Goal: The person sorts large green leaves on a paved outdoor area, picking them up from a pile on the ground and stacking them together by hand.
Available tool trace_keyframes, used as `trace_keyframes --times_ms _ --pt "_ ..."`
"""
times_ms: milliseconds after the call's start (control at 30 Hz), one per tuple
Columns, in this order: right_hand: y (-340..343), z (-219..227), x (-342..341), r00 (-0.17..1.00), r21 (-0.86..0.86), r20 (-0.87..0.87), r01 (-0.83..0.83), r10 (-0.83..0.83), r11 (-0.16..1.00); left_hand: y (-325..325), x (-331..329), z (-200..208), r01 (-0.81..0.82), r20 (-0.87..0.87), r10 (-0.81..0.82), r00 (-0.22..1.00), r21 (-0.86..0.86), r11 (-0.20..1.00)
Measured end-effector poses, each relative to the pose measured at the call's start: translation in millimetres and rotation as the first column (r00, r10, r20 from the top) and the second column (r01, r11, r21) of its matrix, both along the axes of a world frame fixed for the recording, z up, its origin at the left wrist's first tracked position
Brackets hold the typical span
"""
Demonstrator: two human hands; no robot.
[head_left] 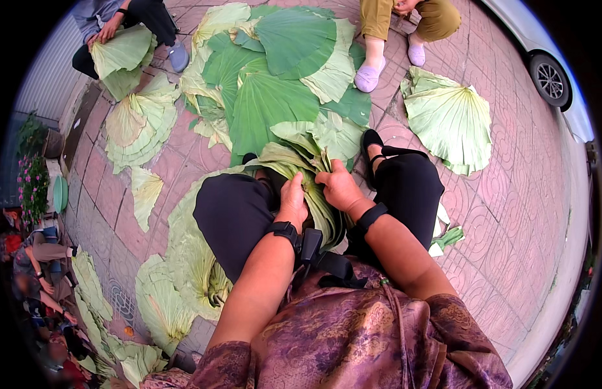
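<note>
Between my knees is a bundle of folded pale green lotus leaves (319, 209), its layers stacked and their edges fanning up away from me. My left hand (293, 202) is closed on the bundle's left side, thumb pointing up. On the other side my right hand (343, 189) grips the leaves near their upper edges, its fingers curled in. The two hands are a short way apart, and the bundle's lower part is partly hidden by my left wrist. Just beyond lies a heap of broad lotus leaves (275, 97), some deep green, others pale undersides.
More folded leaves (142, 123) lie left of the heap, with another stack (448, 120) at right. Pale leaves (197, 259) spread beside my left leg. Two people sit opposite; the left person's hand (109, 29) holds leaves. A parked car (560, 65) stands far right on the paving.
</note>
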State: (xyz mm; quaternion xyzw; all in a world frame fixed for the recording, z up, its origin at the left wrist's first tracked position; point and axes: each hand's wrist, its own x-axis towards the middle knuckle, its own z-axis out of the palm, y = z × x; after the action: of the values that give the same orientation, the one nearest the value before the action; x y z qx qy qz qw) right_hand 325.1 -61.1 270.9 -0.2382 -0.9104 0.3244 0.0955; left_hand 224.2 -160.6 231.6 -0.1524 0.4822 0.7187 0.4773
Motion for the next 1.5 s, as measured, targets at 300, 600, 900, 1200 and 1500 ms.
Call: trace_keyframes --times_ms 300,600,900,1200,1500 --pt "3 18 0 0.996 -0.021 -0.009 -0.092 0.092 0.996 0 0 6 -0.021 -0.027 0.021 0.999 0.007 1.000" --pt "0 8 0 0.996 -0.020 -0.078 0.034 -0.036 0.999 -3 -1 18 0.094 0.019 -0.092 0.996 -0.111 0.989" --pt "-1 6 -1 0.998 -0.030 -0.046 0.046 -0.047 0.998 -2 0 19 0.123 0.025 -0.121 0.992 -0.106 0.987" --pt "-2 7 -1 0.998 -0.042 -0.052 0.016 -0.018 0.999 -2 0 23 0.154 0.073 -0.148 0.986 -0.088 0.984" --pt "-1 4 -1 0.994 -0.060 -0.048 0.091 -0.094 0.994 -3 1 6 0.105 -0.069 -0.114 0.991 -0.122 0.987"
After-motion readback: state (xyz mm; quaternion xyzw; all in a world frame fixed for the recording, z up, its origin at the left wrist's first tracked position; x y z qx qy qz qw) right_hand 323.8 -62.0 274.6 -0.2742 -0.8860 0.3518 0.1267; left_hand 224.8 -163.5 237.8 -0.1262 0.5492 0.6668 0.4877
